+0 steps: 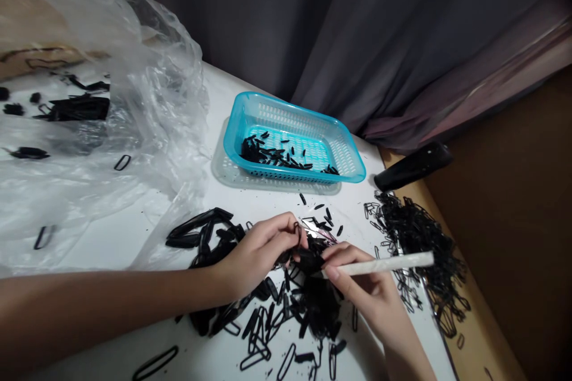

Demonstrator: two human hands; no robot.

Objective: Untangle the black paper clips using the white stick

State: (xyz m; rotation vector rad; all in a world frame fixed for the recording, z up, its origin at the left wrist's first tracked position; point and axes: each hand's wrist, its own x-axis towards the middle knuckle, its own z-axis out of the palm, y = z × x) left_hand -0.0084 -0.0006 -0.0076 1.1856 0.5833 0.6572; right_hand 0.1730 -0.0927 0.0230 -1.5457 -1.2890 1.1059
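Black rubber-like piece (309,261) sits pinched in the left hand (268,245), its outline merging with the dark pile (319,306) below; the right hand (364,283), just beside, pinches a white-handled tool (388,264), tip indistinct.

Dim, uneven indoor light glares softly off the plastic bag (152,89) at left; the far curtain (250,18) sinks into shadow (the right corner nearly black), slightly blurred.

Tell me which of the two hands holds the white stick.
The right hand: its thumb and fingers grip the white stick, while the left hand has only black pieces at its fingertips.
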